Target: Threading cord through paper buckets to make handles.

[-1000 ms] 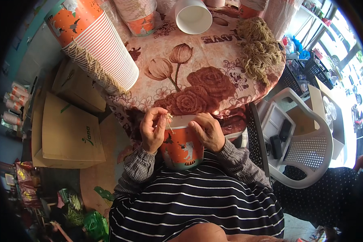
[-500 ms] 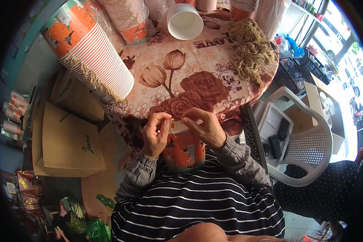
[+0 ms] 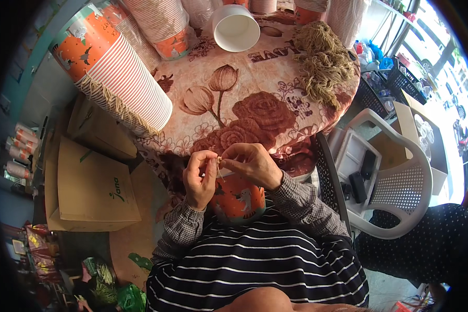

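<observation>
An orange printed paper bucket [image 3: 238, 200] stands upright in my lap, against the striped cloth. At its rim, my left hand [image 3: 200, 179] pinches a short tan cord [image 3: 220, 165] between thumb and forefinger. My right hand [image 3: 255, 165] has its thumb and fingertips closed on the same cord, touching the left fingertips. One loose end of the cord hangs down against the bucket's side. The knot or hole at the fingertips is too small to make out.
A tall leaning stack of nested buckets [image 3: 122, 78] with cords along its side rests at the table's left. A white bucket [image 3: 236, 32] lies tipped at the back. A heap of tan cords [image 3: 322, 62] is at right. Cardboard box [image 3: 93, 182] left; plastic chair [image 3: 395, 192] right.
My right hand has moved left and closed in on the cord, its fingertips now meeting those of my left hand. The bucket has stayed in my lap.
</observation>
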The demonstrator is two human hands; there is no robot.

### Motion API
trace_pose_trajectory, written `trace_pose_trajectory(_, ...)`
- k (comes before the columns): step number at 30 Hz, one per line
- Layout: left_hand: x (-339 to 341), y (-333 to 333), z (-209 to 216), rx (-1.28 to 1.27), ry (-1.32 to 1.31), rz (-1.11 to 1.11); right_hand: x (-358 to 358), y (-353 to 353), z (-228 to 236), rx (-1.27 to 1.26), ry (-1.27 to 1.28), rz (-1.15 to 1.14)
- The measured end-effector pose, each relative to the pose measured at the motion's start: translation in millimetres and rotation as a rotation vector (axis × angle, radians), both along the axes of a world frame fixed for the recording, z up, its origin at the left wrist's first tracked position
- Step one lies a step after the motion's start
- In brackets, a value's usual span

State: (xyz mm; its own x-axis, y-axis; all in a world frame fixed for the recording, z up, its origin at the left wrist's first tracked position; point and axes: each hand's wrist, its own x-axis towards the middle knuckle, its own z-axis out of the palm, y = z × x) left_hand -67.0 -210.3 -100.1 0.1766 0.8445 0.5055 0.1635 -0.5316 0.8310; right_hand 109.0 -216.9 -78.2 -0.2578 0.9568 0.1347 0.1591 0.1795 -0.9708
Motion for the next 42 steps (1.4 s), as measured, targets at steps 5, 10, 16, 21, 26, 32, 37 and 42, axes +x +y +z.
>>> trace_pose_trajectory(5,-2.1,-0.3,0.6,-0.006,0.022,0.004,0.1,-1.6,-9.4,-0.015,0.087,-0.059)
trace_pose_trajectory(10,-5.4,0.0,-1.9,-0.012,0.028,-0.015,-0.9,-2.0,-13.0,-0.008,0.164,-0.089)
trace_pose_trajectory(16,-9.2,2.0,-6.8,-0.029,-0.015,-0.029,1.0,-4.4,-10.9,0.036,0.181,-0.1)
trace_pose_trajectory(21,-8.7,0.3,-1.6,-0.022,-0.021,-0.032,0.7,-5.3,-14.1,0.047,0.191,-0.112)
trace_pose_trajectory(26,-5.4,-2.6,2.0,-0.06,-0.112,-0.082,1.1,-7.2,-15.4,0.086,0.18,-0.156)
trace_pose_trajectory(32,-8.0,-2.6,2.0,-0.097,-0.221,-0.107,2.6,-3.9,-11.6,-0.071,0.251,-0.049)
trace_pose_trajectory(37,-12.8,0.9,22.1,-0.381,-0.312,-0.145,17.1,2.0,1.3,-0.16,0.279,0.127)
trace_pose_trajectory(42,-20.4,14.4,36.8,-0.589,-0.212,-0.333,19.8,2.4,4.6,-0.184,0.456,0.194)
